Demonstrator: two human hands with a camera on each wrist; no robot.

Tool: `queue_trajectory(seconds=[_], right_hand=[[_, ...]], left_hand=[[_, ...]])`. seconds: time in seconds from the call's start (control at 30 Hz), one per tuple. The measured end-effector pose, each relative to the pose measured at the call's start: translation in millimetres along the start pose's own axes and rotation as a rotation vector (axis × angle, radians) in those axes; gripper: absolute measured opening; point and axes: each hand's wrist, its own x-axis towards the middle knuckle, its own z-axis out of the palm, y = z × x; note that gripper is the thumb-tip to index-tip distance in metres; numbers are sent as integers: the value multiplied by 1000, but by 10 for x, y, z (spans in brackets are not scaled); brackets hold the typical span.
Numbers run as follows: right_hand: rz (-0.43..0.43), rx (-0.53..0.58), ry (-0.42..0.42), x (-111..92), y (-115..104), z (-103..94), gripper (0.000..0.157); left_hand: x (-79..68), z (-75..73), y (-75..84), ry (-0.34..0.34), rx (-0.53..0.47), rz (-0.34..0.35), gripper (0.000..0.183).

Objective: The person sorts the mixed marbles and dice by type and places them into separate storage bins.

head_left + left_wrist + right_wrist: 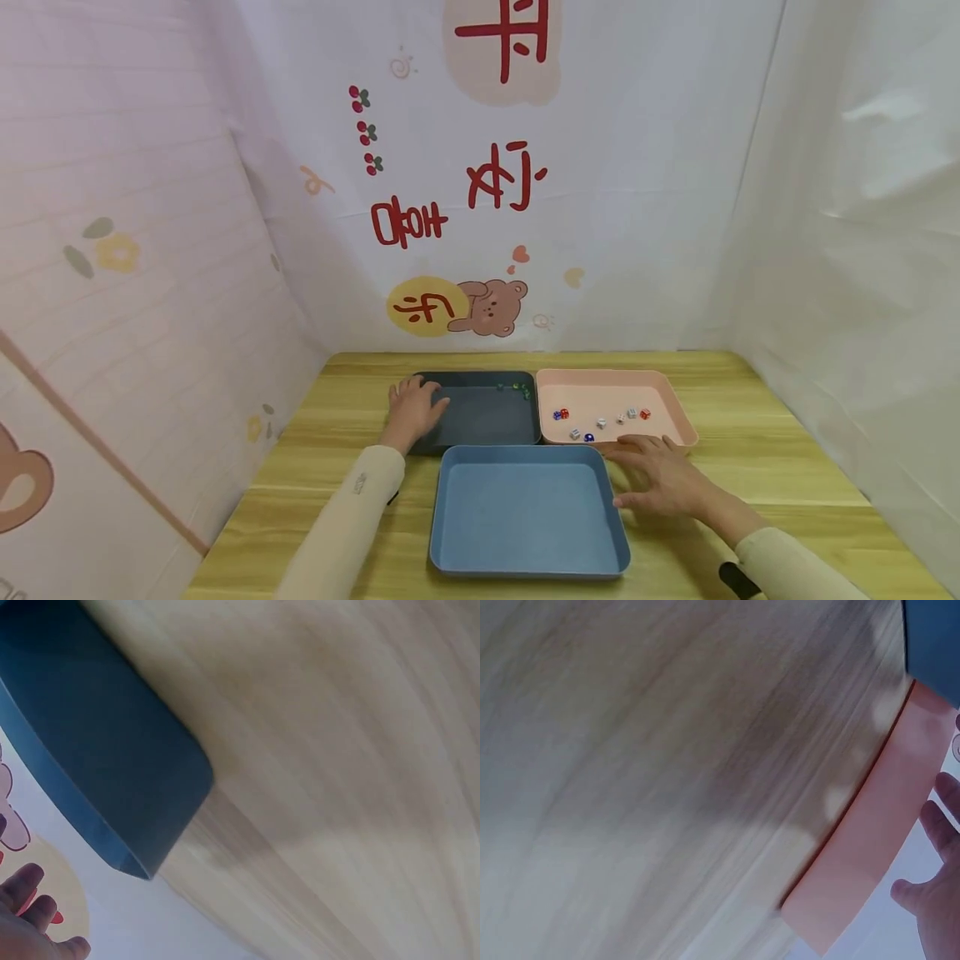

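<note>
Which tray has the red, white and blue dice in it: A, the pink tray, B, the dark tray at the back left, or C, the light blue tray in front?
A: the red, white and blue dice lie scattered in the pink tray, by the right hand.

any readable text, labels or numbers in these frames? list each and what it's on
Red brush characters on the backdrop cloth: printed upside down, not readable.
Red characters in the yellow circle beside the bear: upside down too, not readable.
Small mark on the left sleeve: too small.
Dice in the pink tray: pips too small to count.
</note>
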Motion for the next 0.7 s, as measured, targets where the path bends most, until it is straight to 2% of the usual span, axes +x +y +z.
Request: queue_trajectory(seconds=[0.2, 0.3, 0.5, 0.6, 0.7], right_hand=[[43, -5, 107, 95, 59, -29, 59], [121, -14, 135, 173, 95, -72, 56], [302, -95, 124, 276, 202, -162, 58], [335, -145, 111, 286, 260, -142, 62], [343, -211, 95, 287, 287, -90, 64]], left_hand=[[-57, -57, -47, 14, 33, 35, 48], [-91, -97, -70, -4, 38, 31, 53], [-177, -99, -52, -51, 82, 60, 64], [-221, -43, -20, -76, 119, 83, 68], [-268, 15, 25, -96, 115, 86, 72]])
